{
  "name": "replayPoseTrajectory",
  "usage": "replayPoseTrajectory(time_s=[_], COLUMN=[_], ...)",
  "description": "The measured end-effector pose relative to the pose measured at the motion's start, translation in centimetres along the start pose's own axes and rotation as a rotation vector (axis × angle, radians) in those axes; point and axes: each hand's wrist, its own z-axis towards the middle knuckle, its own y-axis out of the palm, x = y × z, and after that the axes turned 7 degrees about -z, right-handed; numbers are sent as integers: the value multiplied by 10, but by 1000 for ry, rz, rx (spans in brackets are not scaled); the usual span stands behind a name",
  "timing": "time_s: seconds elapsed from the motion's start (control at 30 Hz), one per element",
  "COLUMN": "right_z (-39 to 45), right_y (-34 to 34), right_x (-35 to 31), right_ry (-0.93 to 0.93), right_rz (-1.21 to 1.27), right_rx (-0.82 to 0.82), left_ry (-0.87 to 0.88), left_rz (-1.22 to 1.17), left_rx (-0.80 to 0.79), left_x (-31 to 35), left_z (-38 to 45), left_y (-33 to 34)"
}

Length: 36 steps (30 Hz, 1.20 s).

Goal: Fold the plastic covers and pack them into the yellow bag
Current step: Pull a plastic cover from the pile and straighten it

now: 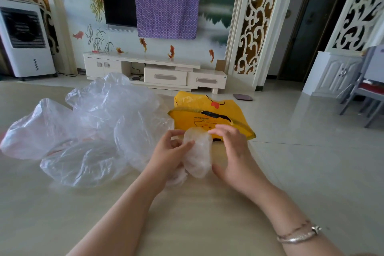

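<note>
two bare forearms reach up from the bottom edge over a pale wooden table (197,214), the nearest things in view, the right wrist wearing a silver bracelet (299,235). going from the left: a loose heap of clear plastic covers (87,127) lies crumpled and puffed up on the table, spreading from its left edge toward the middle, none of it folded. just right of the heap, the left hand (168,151) grips the left side of a small rolled plastic cover (197,151), thumb and fingers curled onto it, with a bit of loose film trailing below the palm. the right hand (232,151) holds the other side of that same bundle, fingertips hooked over its top and thumb near its lower end, so the bundle is held between both hands just above the table. right behind the hands lies the yellow bag (207,114), printed with a cartoon design, lying on its side at the table's right edge; its mouth appears to face left, though that is hard to tell. the step in hand looks like finishing the fold of one cover, with packing not yet done and the big heap waiting. next the bundle likely needs squeezing tight, then one hand must open the bag while the other slips it in without it springing loose. farther off are a white tv cabinet (153,70) and a purple cloth (166,2) hung over a screen.
</note>
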Motion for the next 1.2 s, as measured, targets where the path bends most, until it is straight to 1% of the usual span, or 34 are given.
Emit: replayPoseTrajectory(time_s=[0.07,0.17,0.2,0.27,0.33,0.43,0.5,0.57,0.63,0.77,0.9,1.0,1.13,1.2], right_z=[-2,1,1,-2,-4,-6,-7,-9,-10,-8,-1,3,10,10], right_y=[1,-2,-2,-2,-2,-2,-2,-4,-9,-11,-4,2,7,6], right_x=[-3,-8,-7,-5,-3,-2,-2,-2,-3,-7,0,2,-2,-2], right_ry=[-18,-1,9,45,86,133,170,225,263,359,492,586,640,619], right_rz=[1,95,110,114,108,142,180,256,316,371,377,314,199,167], right_rx=[-20,-36,-45,-76,-121,-234,-281,-303,-304,-251,-165,-162,-131,-113], left_ry=[-16,11,61,222,360,455,466,439,428,405,268,234,213,208], left_rz=[32,110,189,452,680,813,844,851,843,824,669,707,710,721], left_rx=[-37,-50,-37,-3,-3,-59,-133,-208,-231,-175,-143,-108,-34,-20], left_x=[-3,-5,-6,-9,-13,-15,-16,-17,-20,-17,-12,-17,-21,-22], left_z=[0,-2,-2,-4,-2,1,0,-4,-3,-2,-6,0,7,9], left_y=[2,3,3,1,-1,-6,-7,-5,-4,-4,2,3,4,6])
